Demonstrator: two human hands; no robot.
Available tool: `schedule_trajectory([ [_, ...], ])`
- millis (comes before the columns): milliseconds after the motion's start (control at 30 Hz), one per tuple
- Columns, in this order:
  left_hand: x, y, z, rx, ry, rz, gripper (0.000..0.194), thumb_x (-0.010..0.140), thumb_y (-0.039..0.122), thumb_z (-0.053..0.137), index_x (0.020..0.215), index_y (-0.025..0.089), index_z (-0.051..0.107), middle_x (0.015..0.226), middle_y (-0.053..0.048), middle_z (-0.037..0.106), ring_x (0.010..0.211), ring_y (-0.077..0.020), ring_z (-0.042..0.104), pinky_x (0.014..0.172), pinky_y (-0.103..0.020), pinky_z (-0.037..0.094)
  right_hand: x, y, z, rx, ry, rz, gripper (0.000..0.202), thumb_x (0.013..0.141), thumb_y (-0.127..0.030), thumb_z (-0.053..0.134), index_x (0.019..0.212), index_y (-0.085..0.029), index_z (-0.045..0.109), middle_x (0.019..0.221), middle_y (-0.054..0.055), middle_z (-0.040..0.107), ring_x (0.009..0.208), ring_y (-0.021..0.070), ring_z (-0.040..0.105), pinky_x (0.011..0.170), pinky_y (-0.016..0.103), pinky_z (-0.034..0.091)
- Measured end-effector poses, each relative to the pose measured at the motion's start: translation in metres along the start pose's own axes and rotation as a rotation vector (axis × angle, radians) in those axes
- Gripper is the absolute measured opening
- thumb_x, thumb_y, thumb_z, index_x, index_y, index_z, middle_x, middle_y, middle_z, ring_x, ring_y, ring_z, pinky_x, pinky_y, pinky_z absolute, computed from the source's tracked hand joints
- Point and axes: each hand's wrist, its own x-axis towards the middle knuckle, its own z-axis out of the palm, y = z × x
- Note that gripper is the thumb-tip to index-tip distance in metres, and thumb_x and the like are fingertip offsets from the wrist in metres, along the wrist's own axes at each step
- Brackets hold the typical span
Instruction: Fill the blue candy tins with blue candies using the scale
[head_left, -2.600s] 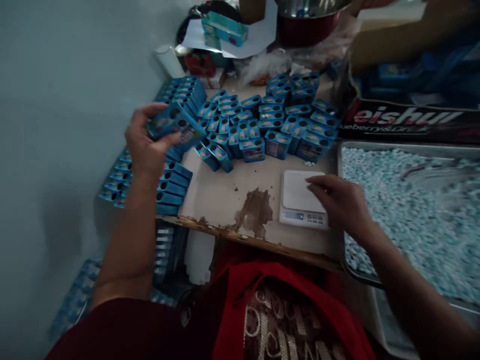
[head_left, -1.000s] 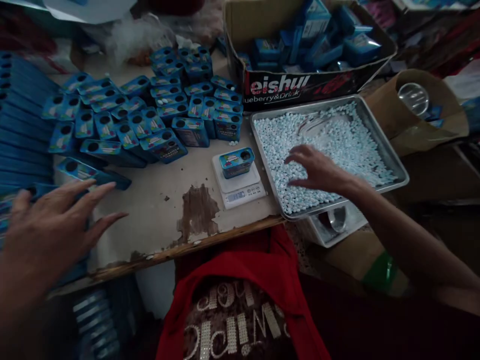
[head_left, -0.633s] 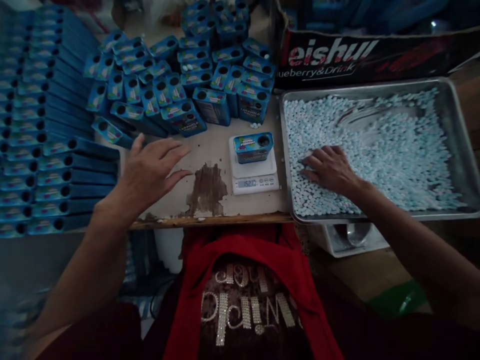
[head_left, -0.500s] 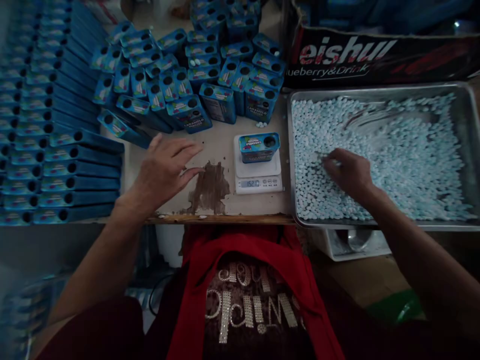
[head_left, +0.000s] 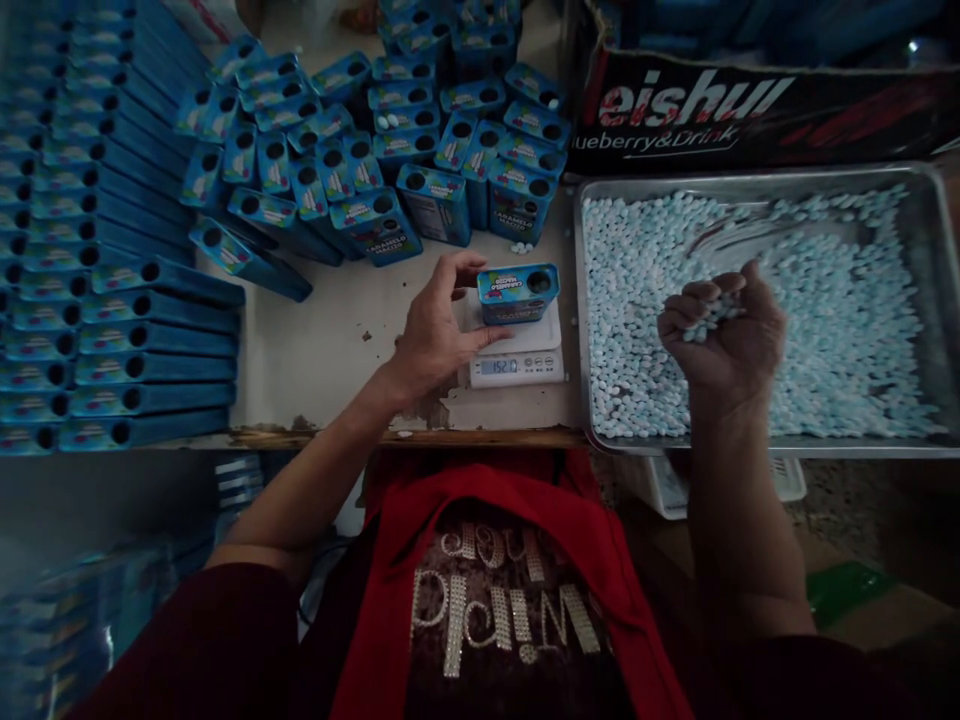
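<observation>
My left hand (head_left: 442, 325) is at the left end of a blue candy tin (head_left: 516, 296), fingers behind and thumb in front, spread apart; a firm grip does not show. The tin stands upright on a small white digital scale (head_left: 517, 368), with a round dark hole in its top. My right hand (head_left: 724, 335) is palm up above the metal tray (head_left: 583, 330), fingers curled round a heap of small candies (head_left: 709, 318). Pale blue and white candies (head_left: 847, 340) cover most of the tray's bottom.
Several blue tins (head_left: 375, 225) stand crowded behind the scale. Rows of tins (head_left: 165, 310) lie stacked on the left. A black printed carton (head_left: 750, 120) sits behind the tray. A few loose candies (head_left: 521, 248) lie on the table near the scale.
My left hand has moved right, from the bare tabletop to the tin on the scale. My right hand has lifted from the candies and turned palm up with a handful.
</observation>
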Motion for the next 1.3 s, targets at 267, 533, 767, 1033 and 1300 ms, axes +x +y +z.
schedule_trajectory([
  [267, -0.008, 0.004, -0.016, -0.072, 0.05, -0.058, 0.091, 0.09, 0.059, 0.111, 0.161, 0.035, 0.06, 0.155, -0.013, 0.077, 0.145, -0.0397, 0.079, 0.122, -0.062, 0.069, 0.002, 0.005, 0.03, -0.296, 0.092, 0.049, 0.045, 0.093, -0.072, 0.084, 0.105, -0.029, 0.078, 0.089, 0.004, 0.075, 0.077, 0.0248, 0.068, 0.075, 0.04, 0.058],
  [533, -0.014, 0.01, -0.033, -0.07, 0.052, -0.123, 0.087, 0.091, 0.058, 0.108, 0.161, 0.034, 0.062, 0.152, -0.012, 0.078, 0.142, -0.0372, 0.08, 0.123, -0.06, 0.068, 0.001, -0.001, 0.014, -1.199, 0.126, -0.381, 0.04, 0.123, -0.054, 0.062, 0.113, -0.025, 0.088, 0.131, 0.02, 0.082, 0.128, 0.0449, 0.074, 0.114, 0.066, 0.058],
  [767, 0.005, 0.014, -0.032, -0.026, 0.026, -0.051, 0.088, 0.091, 0.065, 0.11, 0.158, 0.031, 0.064, 0.153, -0.013, 0.079, 0.143, -0.0379, 0.079, 0.124, -0.057, 0.066, 0.002, -0.047, 0.11, -1.165, -0.181, -0.614, 0.042, 0.129, -0.049, 0.054, 0.156, -0.032, 0.082, 0.127, 0.014, 0.074, 0.125, 0.0396, 0.071, 0.115, 0.06, 0.057],
  [1033, 0.047, 0.047, 0.01, 0.157, -0.157, 0.125, 0.055, 0.103, 0.032, 0.1, 0.15, 0.025, 0.073, 0.147, -0.014, 0.082, 0.14, -0.0386, 0.079, 0.123, -0.056, 0.067, -0.001, -0.067, 0.126, -0.804, -0.063, -0.487, 0.045, 0.121, -0.052, 0.061, 0.154, -0.035, 0.087, 0.118, 0.014, 0.074, 0.113, 0.0414, 0.072, 0.106, 0.063, 0.056],
  [1300, 0.046, 0.003, -0.255, 0.541, 0.161, -0.022, 0.054, 0.111, 0.025, 0.093, 0.158, 0.028, 0.067, 0.163, -0.003, 0.076, 0.15, -0.0288, 0.072, 0.137, -0.051, 0.059, 0.026, -0.045, 0.191, -0.545, -0.141, -0.571, 0.014, 0.107, -0.036, 0.082, 0.116, -0.036, 0.092, 0.096, 0.008, 0.076, 0.086, 0.0344, 0.07, 0.086, 0.054, 0.056],
])
